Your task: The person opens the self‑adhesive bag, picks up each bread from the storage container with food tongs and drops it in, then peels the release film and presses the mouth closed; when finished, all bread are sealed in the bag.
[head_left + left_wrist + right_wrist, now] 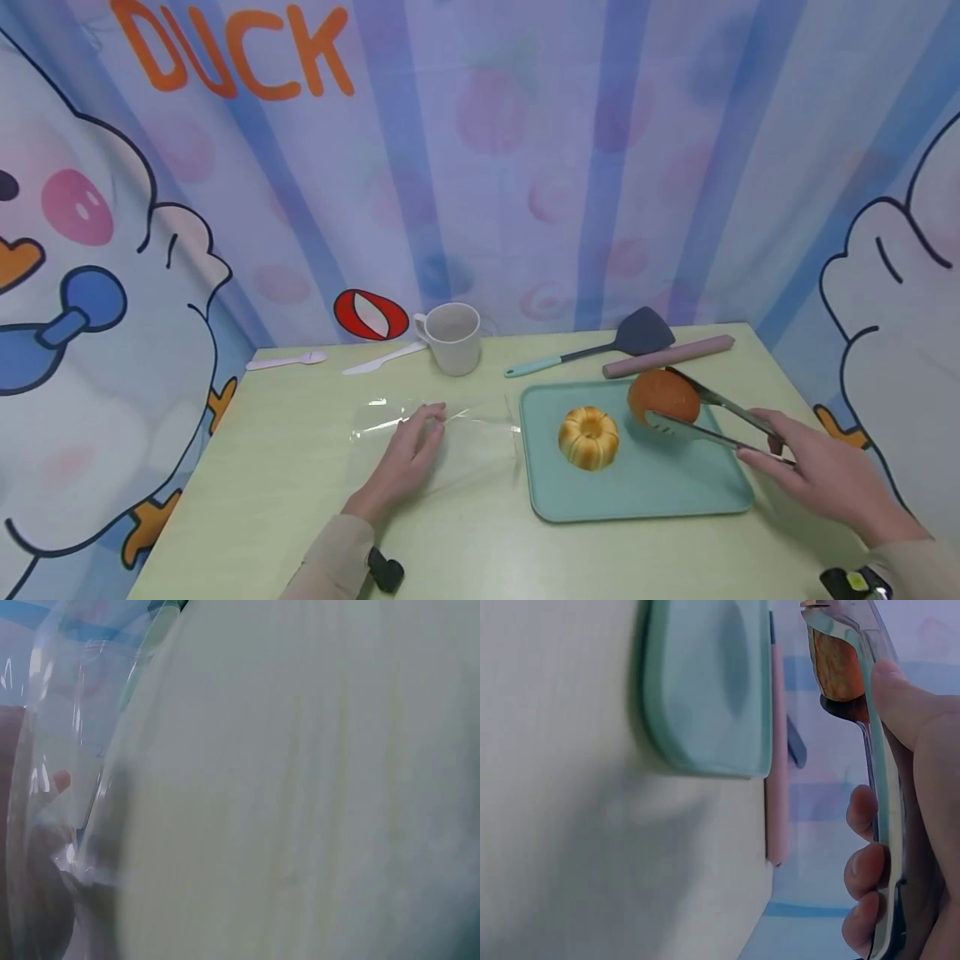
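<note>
My right hand (828, 475) grips a pair of metal tongs (891, 825), fingers on one arm and thumb on the other. Between the tong ends is a round brown bun (660, 397), held above the right part of a green tray (645, 498); the right wrist view shows a gap between bun and tray. A golden fluted cake (588, 438) sits on the tray's left half. Left of the tray, my left hand (408, 454) rests on a clear plastic bag (480, 442) on the table. In the left wrist view the clear plastic (90, 735) partly covers the fingers.
Behind the tray lie a spatula (643, 332) with a dark head and a pink rolling pin (667, 357). A white mug (455, 340) stands at the back, beside a white plastic knife (382, 358) and a pink spoon (287, 360). A printed curtain (495, 192) hangs behind the table.
</note>
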Action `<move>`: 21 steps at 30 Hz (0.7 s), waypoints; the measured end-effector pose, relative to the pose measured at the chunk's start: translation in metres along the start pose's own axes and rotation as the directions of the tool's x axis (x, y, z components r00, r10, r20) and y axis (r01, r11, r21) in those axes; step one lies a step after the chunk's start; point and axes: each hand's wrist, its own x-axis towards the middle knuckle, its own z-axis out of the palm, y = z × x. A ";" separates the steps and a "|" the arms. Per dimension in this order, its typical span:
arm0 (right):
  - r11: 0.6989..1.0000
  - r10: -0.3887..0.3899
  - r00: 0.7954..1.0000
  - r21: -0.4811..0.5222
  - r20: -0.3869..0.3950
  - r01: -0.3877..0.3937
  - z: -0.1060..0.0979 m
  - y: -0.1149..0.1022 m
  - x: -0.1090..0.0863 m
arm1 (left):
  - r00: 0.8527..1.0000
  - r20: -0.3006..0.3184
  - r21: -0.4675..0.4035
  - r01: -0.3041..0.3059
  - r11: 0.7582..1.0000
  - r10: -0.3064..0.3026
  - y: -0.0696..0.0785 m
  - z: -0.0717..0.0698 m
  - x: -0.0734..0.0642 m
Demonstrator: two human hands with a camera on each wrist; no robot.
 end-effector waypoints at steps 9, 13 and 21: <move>0.998 -0.042 0.999 -0.036 -0.024 0.041 -0.014 -0.024 0.018 | 1.000 0.001 0.000 0.008 1.000 -0.008 -0.001 0.003 0.000; 0.994 -0.103 0.994 -0.046 -0.046 0.100 -0.012 -0.038 0.029 | 1.000 -0.007 0.004 -0.007 1.000 0.007 0.000 0.004 0.001; 0.973 -0.227 0.972 -0.062 -0.062 0.223 0.000 -0.073 0.052 | 1.000 -0.001 0.001 -0.006 1.000 0.006 0.004 0.006 0.001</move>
